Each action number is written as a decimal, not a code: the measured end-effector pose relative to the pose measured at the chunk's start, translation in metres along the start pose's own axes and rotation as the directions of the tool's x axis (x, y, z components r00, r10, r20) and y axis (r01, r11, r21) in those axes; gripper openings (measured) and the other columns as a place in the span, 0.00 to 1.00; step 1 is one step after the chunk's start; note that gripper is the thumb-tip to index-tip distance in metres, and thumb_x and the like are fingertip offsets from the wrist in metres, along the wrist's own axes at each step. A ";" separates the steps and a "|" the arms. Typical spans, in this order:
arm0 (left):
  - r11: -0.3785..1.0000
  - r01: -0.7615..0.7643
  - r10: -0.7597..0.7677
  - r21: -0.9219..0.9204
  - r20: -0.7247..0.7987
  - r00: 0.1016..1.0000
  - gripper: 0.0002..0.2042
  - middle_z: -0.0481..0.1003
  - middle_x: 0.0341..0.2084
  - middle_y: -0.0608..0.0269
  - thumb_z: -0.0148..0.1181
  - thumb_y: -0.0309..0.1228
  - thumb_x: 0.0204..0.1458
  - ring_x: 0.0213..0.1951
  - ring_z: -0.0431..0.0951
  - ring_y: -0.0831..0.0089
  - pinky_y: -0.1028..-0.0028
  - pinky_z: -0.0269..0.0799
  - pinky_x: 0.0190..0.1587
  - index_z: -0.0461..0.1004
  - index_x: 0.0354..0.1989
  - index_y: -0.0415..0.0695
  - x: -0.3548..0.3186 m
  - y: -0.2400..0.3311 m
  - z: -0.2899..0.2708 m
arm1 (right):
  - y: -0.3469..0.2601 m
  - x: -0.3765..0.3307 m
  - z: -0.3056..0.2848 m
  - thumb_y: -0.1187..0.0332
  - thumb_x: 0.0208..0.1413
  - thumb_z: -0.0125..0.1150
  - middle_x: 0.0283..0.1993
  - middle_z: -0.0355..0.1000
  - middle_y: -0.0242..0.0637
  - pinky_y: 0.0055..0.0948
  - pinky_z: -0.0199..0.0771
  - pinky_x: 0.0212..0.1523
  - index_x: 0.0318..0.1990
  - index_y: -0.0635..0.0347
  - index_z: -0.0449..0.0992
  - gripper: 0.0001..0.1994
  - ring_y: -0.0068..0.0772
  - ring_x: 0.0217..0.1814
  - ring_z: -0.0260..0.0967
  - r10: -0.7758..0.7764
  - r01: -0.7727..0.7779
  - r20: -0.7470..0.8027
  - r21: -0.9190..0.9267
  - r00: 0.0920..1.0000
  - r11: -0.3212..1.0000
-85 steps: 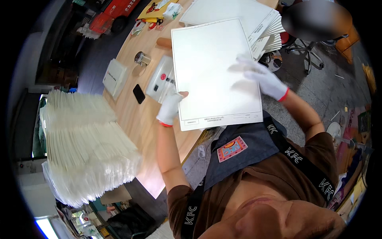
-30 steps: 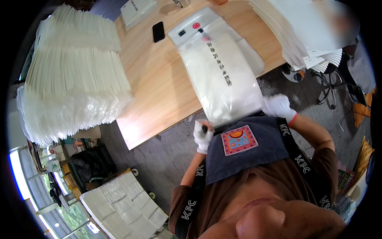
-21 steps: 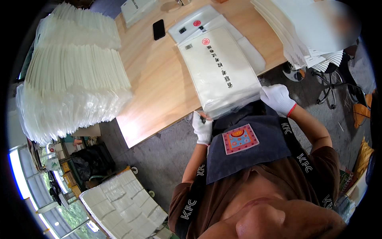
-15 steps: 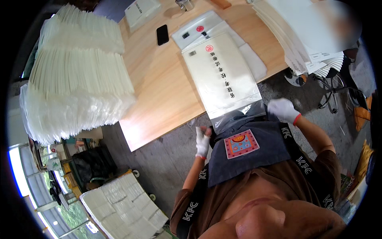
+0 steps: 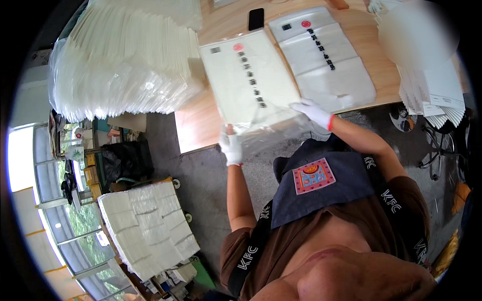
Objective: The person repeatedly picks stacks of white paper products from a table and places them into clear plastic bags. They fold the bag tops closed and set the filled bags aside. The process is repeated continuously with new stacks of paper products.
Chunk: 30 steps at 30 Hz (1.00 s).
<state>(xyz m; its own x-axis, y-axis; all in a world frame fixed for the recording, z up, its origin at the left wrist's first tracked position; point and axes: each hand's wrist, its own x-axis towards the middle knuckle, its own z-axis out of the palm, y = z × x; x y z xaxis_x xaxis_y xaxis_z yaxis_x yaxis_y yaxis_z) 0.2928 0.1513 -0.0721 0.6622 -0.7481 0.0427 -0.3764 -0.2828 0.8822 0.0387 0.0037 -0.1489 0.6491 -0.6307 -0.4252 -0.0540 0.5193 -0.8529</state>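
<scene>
Bag (image 5: 246,75) with white paper in it lies on the table (image 5: 191,133), its clear end hanging past the near edge; the left hand (image 5: 231,145) pinches one near corner, and the right hand's (image 5: 312,114) fingers touch the other, but I cannot tell if they grip. Close by are a tall pile (image 5: 130,65) on the left, a phone (image 5: 256,19) behind, and flat bags (image 5: 326,62) on the right.
</scene>
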 end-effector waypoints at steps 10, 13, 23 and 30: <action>0.357 0.031 0.038 0.934 -0.048 0.998 0.33 0.43 0.67 0.47 0.59 0.42 0.47 0.65 0.45 0.43 0.46 0.40 0.63 0.57 0.63 0.51 0.042 -0.098 0.000 | 0.052 -0.004 0.039 0.66 0.58 0.53 0.31 0.73 0.37 0.22 0.70 0.20 0.41 0.61 0.69 0.09 0.20 0.22 0.67 0.299 -0.358 0.287 0.182 0.910 0.916; 0.597 -0.379 0.402 0.707 0.145 0.904 0.26 0.57 0.61 0.47 0.58 0.35 0.49 0.61 0.56 0.51 0.57 0.50 0.62 0.63 0.57 0.43 0.035 -0.013 0.053 | 0.051 -0.037 0.006 0.64 0.56 0.53 0.32 0.74 0.38 0.22 0.71 0.22 0.42 0.63 0.71 0.11 0.22 0.23 0.69 0.228 -0.240 0.155 0.061 0.961 0.969; 0.586 -0.782 0.430 0.211 0.737 0.521 0.10 0.75 0.34 0.58 0.60 0.39 0.43 0.39 0.72 0.56 0.63 0.66 0.47 0.77 0.30 0.49 -0.022 0.068 0.310 | 0.018 -0.114 -0.037 0.62 0.59 0.51 0.31 0.75 0.36 0.24 0.74 0.30 0.39 0.63 0.72 0.12 0.27 0.29 0.73 0.044 -0.069 -0.189 -0.126 0.981 0.990; 0.840 -0.542 0.306 -0.025 0.847 0.435 0.07 0.76 0.35 0.54 0.53 0.34 0.50 0.40 0.74 0.56 0.66 0.67 0.43 0.76 0.30 0.46 0.011 0.081 0.316 | 0.030 -0.100 -0.095 0.48 0.56 0.54 0.33 0.74 0.37 0.25 0.72 0.24 0.47 0.58 0.71 0.22 0.26 0.27 0.71 -0.128 0.262 -0.414 0.285 0.901 0.922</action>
<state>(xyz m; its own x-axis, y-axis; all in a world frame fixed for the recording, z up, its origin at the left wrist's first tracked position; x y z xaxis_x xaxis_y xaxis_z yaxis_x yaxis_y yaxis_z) 0.0643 -0.0698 -0.1482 -0.3756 -0.9204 -0.1083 -0.6589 0.1831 0.7296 -0.0999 0.0279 -0.1611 0.2774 -0.8739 -0.3991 0.3365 0.4775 -0.8117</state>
